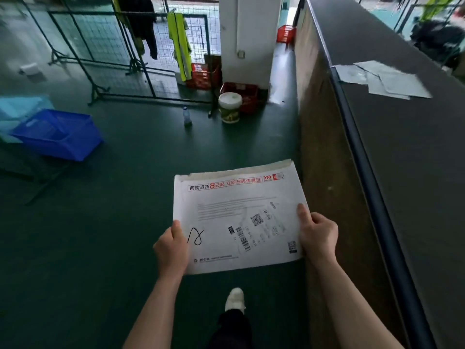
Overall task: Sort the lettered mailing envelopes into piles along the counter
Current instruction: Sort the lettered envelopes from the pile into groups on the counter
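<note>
A white mailing envelope [236,217] with red print along its top and a handwritten black letter near its lower left is held flat in front of me over the green floor. My left hand [172,250] grips its lower left edge, thumb on top. My right hand [317,235] grips its right edge, thumb on top as well. More envelopes may lie beneath it; I cannot tell. The dark counter [407,152] runs along my right side. A pile of pale envelopes [385,79] lies on it farther ahead.
A blue plastic crate [57,133] sits at the left. A white bucket [230,107], a bottle [187,117] and red crates [241,95] stand ahead by a white pillar [247,39]. Wire fence panels [120,51] with hanging clothes and a yellow vest close the back. My shoe [235,299] is below.
</note>
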